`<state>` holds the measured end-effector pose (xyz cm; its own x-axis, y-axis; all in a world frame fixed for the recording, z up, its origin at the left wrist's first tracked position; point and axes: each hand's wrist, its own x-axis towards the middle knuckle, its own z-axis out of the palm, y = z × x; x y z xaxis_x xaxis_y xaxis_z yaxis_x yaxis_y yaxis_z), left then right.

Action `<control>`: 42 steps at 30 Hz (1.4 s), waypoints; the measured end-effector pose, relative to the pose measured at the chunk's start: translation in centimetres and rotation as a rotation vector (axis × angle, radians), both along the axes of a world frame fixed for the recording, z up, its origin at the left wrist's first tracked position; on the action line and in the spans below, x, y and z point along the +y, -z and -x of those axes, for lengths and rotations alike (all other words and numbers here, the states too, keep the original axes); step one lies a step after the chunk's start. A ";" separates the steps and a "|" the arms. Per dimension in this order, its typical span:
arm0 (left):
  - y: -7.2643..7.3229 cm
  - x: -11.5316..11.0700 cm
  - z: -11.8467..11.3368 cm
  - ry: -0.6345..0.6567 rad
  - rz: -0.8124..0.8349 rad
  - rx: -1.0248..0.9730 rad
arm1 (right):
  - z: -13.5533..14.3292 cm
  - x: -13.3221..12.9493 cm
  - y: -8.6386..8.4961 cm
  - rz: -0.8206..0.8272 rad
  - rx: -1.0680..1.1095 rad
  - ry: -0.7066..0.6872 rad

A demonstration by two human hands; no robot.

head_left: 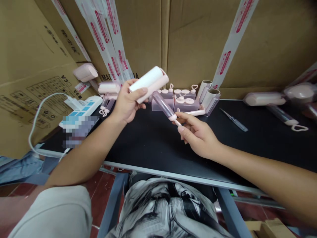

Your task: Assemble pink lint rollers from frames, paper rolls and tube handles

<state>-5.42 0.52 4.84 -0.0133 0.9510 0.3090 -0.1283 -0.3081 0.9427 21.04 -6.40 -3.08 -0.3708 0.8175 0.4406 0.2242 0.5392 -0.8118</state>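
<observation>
My left hand (127, 104) is closed round the head of a lint roller (151, 82), which has a white roll in a pale pink holder. From the head a clear purplish handle (163, 105) slants down to the right. At its pink lower end, my right hand (195, 134) pinches the heart-loop tip with thumb and fingers. The roller is held in the air above the black table (148, 142). Just behind it stand purplish clear cases with pink round caps (189, 101) and heart loops.
Two upright rolls in clear covers (211, 97) stand behind my right hand. A screwdriver (234, 119) lies to the right, and another lint roller (264, 99) beyond it. A white power strip (85, 109) with a cable and more rollers (109, 87) are at the left. Cardboard (198, 43) rises behind.
</observation>
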 end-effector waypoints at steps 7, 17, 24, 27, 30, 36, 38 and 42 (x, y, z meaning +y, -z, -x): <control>-0.9 2.4 3.4 0.048 0.044 0.019 | 0.2 -0.7 -0.2 -0.031 -0.077 -0.177; 3.3 -0.2 -2.7 0.360 0.079 0.155 | 1.4 -0.1 -0.5 0.539 0.191 -0.236; 5.3 4.5 0.7 -0.001 -0.356 0.821 | 1.8 -0.4 -0.1 0.588 0.199 -0.238; 6.5 5.7 0.9 0.008 -0.439 1.092 | 1.8 -0.5 -0.1 0.601 0.165 -0.271; 7.4 6.4 0.5 -0.013 -0.382 1.191 | 1.7 -0.6 -0.1 0.621 0.144 -0.298; 6.9 6.0 0.9 -0.032 -0.336 1.254 | 1.7 -0.6 -0.1 0.623 0.145 -0.297; 6.4 5.6 1.1 -0.049 -0.339 1.242 | 1.8 -0.6 -0.1 0.619 0.145 -0.301; 5.8 5.2 1.1 -0.023 -0.345 1.169 | 1.7 -0.7 -0.1 0.606 0.142 -0.308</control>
